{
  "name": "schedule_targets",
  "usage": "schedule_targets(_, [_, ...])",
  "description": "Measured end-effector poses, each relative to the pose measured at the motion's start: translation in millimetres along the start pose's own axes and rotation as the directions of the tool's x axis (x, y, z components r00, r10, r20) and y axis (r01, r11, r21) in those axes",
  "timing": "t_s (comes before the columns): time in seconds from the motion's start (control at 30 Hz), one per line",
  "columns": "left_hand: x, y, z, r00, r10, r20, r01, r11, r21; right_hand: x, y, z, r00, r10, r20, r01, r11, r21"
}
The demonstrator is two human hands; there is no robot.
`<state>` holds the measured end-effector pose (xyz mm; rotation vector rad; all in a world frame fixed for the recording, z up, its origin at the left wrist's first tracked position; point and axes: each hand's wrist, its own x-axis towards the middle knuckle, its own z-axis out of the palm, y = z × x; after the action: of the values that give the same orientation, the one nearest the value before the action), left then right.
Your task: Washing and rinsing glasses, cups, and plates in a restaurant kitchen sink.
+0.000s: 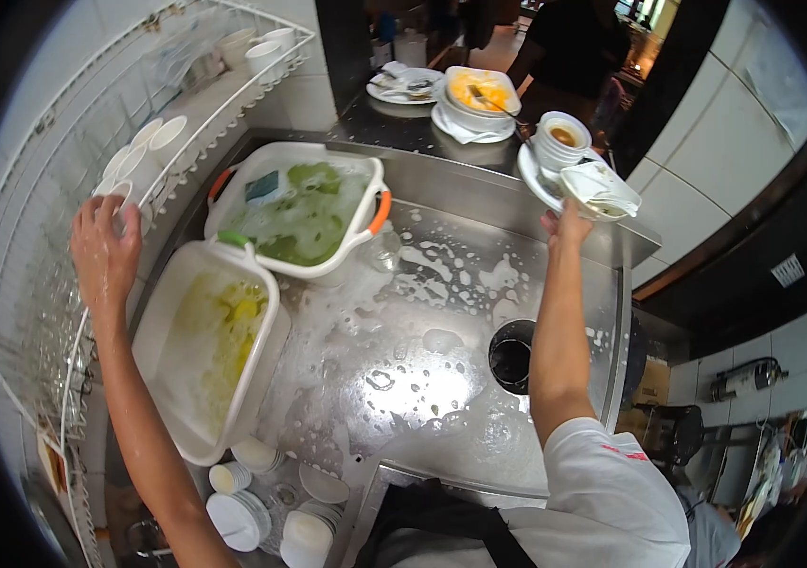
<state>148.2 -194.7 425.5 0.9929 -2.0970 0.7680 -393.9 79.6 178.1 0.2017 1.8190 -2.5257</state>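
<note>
My left hand (106, 245) reaches to the wire shelf at the left, its fingers around a white cup (122, 190) partly hidden by them. Several more white cups (139, 167) stand close beside it on the shelf. Across the sink, my right hand (568, 227) grips the near edge of a white plate (529, 169); some of its fingers pass underneath. Stacked white bowls (561, 142), the top one with brown liquid, sit on that plate. A white dish (632, 207) with a crumpled napkin (586, 182) lies over my right thumb's side.
A white tub (375, 170) holds greenish soapy water and a sponge (262, 187). Nearer is a second tub (270, 312) with yellowish water. White bowls and dishes (238, 520) stack below it. A drain hole (511, 355) opens in the steel sink (439, 312). Used dishes (478, 117) line the ledge; a person (574, 50) stands behind.
</note>
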Motion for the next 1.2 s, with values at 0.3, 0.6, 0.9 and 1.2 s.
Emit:
schedule_targets(0.3, [2,-2,1,0.992,-0.084,0.09,0.079,0.995,0.063,-81,-25,-57,0.988,-0.113,0.101,0.07,0.932,0.354])
schedule_targets(0.6, [2,-4,5,0.995,-0.048,0.091,0.042,0.997,0.068,-182,7,-163,0.928,0.133,0.349,-0.223,0.947,0.23])
schedule_targets(0.9, [0,-9,5,0.993,-0.044,0.112,0.038,0.998,0.056,-294,109,-213,0.662,0.523,0.536,-0.654,0.753,0.072])
schedule_targets(1.2, [-94,112,-14,0.998,0.06,-0.028,-0.063,0.757,-0.65,-284,105,-187,0.288,0.773,0.566,-0.364,0.635,-0.682])
